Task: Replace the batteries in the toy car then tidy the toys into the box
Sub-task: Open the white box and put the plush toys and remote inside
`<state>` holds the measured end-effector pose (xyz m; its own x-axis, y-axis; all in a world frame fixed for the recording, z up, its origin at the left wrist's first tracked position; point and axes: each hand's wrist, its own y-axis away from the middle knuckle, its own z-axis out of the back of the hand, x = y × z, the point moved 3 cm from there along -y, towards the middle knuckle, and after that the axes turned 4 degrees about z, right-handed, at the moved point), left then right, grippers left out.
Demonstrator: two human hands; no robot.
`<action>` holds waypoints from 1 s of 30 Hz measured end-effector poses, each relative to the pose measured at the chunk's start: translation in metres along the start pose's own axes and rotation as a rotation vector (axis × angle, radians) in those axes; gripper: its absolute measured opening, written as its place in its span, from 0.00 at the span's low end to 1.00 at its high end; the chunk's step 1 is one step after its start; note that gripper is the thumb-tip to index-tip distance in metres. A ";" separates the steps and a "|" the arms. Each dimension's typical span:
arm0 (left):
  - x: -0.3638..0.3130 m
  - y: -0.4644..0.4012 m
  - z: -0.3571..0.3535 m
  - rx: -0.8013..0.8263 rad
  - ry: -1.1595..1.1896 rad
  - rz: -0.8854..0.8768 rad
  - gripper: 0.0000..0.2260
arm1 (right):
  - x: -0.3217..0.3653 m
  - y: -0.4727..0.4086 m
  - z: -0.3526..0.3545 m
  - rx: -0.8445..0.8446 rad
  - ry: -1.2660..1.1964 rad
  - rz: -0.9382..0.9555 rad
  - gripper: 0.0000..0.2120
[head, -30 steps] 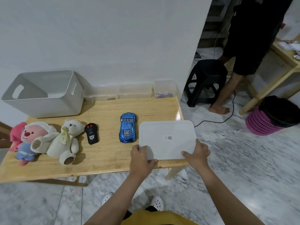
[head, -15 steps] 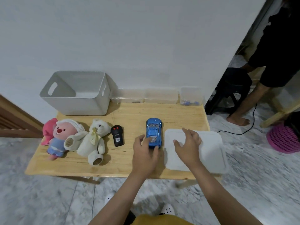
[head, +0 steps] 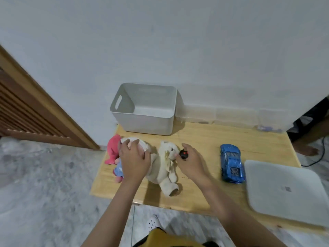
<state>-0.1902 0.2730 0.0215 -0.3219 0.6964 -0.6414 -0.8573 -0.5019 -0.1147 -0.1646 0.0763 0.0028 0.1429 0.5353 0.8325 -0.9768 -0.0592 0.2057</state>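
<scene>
- The left hand (head: pixel 133 158) lies over the pink-and-white plush doll with a blue body (head: pixel 114 154), fingers (head: pixel 124 145) spread and curled round its head; the doll rests on the pale wooden counter (head: pixel 204 138).
- Between the two hands lies the cream plush teddy bear (head: pixel 164 166), untouched.
- The right hand (head: pixel 191 162) pinches the small black remote with red buttons (head: pixel 184 154) at its fingertips.
- Right of those fingers, well apart, the shiny blue toy car (head: pixel 230 162) stands beside the flat white plastic lid (head: pixel 284 193).
- Beyond the fingers stands the open grey plastic box (head: pixel 151 124).
- The step looks like tidying; whether the batteries are changed cannot be told. Next, both grips must lift and carry forward over the box rim.
</scene>
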 end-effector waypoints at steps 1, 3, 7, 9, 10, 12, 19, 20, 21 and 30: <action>0.011 -0.010 0.003 0.049 -0.034 0.026 0.26 | 0.004 -0.005 -0.011 0.024 -0.010 -0.016 0.28; 0.029 -0.030 0.007 0.182 -0.112 0.056 0.28 | 0.012 -0.013 -0.030 0.074 0.001 -0.046 0.30; 0.042 -0.051 0.002 0.465 -0.364 -0.032 0.25 | 0.014 -0.023 -0.051 0.130 0.108 -0.081 0.37; 0.046 -0.053 -0.001 0.506 -0.392 -0.081 0.27 | 0.014 -0.027 -0.056 0.141 0.175 -0.094 0.41; 0.047 -0.052 -0.002 0.505 -0.390 -0.094 0.29 | 0.013 -0.028 -0.057 0.152 0.196 -0.105 0.42; 0.048 -0.052 -0.006 0.502 -0.417 -0.135 0.32 | 0.012 -0.031 -0.057 0.165 0.239 -0.112 0.39; 0.059 -0.061 -0.017 0.529 -0.443 -0.175 0.31 | 0.004 -0.037 -0.049 0.130 0.231 -0.102 0.36; 0.061 -0.061 -0.018 0.543 -0.420 -0.161 0.32 | 0.004 -0.038 -0.049 0.130 0.204 -0.103 0.36; 0.062 -0.062 -0.018 0.557 -0.395 -0.145 0.33 | 0.003 -0.039 -0.049 0.128 0.187 -0.101 0.36; 0.065 -0.067 -0.011 0.508 -0.228 -0.125 0.30 | 0.011 -0.027 -0.039 0.078 0.102 0.013 0.34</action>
<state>-0.1496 0.3459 -0.0210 -0.2359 0.8562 -0.4597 -0.9618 -0.1381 0.2363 -0.1426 0.1171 -0.0138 0.1093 0.6168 0.7795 -0.9625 -0.1302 0.2380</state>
